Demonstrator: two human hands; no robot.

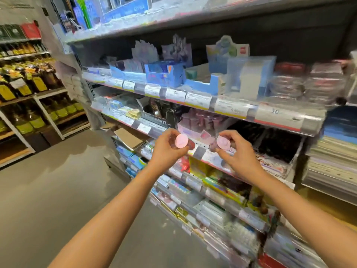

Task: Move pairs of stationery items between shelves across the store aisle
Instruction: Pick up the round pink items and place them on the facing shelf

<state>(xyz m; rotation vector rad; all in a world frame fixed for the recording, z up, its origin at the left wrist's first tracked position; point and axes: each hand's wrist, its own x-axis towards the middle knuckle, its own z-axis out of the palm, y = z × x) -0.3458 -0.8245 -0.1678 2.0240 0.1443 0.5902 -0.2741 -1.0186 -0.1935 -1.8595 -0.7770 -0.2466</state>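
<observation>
Both forearms reach up mid-frame: left hand (167, 149) pinches a pink round-capped item (182, 141), right hand (238, 151) pinches its twin (222, 142); blur hides their bodies and labels.

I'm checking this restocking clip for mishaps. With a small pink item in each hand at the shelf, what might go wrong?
The left hand and right hand each only pinch a pink item with the fingertips, so either could slip. The shelf ahead is crowded, so setting them in might topple the pink cups.
</observation>
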